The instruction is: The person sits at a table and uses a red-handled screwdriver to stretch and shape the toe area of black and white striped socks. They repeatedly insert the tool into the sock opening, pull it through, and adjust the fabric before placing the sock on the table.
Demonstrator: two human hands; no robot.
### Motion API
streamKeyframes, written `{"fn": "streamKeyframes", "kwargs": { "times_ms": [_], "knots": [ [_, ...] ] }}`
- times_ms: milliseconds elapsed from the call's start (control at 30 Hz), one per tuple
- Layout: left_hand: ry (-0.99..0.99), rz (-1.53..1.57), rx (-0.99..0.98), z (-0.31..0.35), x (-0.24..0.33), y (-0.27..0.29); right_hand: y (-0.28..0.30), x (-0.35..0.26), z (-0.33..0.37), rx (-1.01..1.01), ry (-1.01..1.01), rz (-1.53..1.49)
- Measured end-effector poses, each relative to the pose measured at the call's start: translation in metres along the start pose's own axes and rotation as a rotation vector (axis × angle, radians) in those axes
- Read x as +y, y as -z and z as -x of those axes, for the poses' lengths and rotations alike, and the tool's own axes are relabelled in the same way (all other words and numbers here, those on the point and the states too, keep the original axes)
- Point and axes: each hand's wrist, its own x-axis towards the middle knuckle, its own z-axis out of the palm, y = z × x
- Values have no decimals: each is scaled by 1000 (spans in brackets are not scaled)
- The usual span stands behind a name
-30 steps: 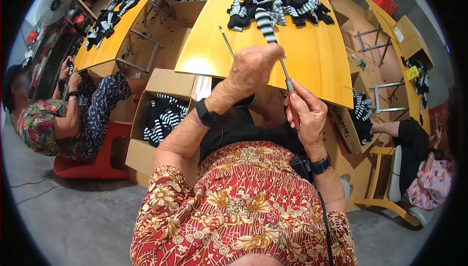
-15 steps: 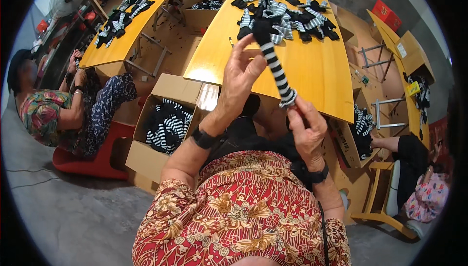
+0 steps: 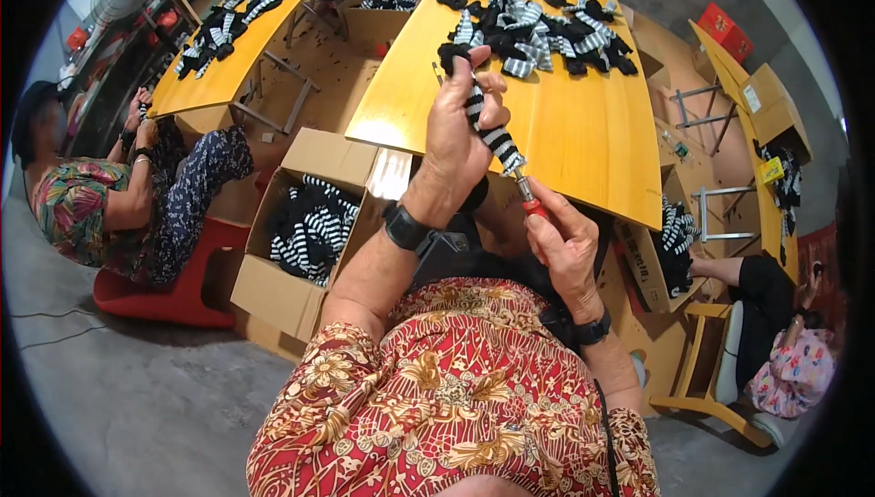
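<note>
My left hand is closed around a black-and-white striped knitted sock, whose black end sticks out above the fingers. The lower end of this sock points toward my right hand, which grips a tool with a red handle. A thin metal shaft runs from that handle up to the sock's open end; its tip is hidden, seemingly inside the knit. Both hands are over the near edge of the yellow table. Beyond them lies a loose pile of grey-and-white and black striped socks.
An open cardboard box of striped socks stands at my left, another box at my right. One person sits at the left near a second sock-covered table. Another person sits at the right beside a wooden chair.
My left hand has closed round the sock and bunched it up, its black end shifting left. My right hand has moved slightly down and left; the tool's shaft and red handle now show.
</note>
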Motion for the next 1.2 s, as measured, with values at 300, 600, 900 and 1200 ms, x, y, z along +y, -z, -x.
{"fn": "streamKeyframes", "kwargs": {
  "times_ms": [300, 600, 900, 1200],
  "knots": [
    [51, -201, -64, 13, -26, -26, -11, -7, -23, 205, 566, 527],
    [-126, -180, 197, 0, 5, -3, -2, 6, -20, 131, 793, 890],
    [52, 68, -99, -6, 18, 11, 17, 14, -15, -248, -252, -475],
    [-91, -211, 26, -8, 14, 14, 5, -9, -7, -71, 35, 253]
  ]
}}
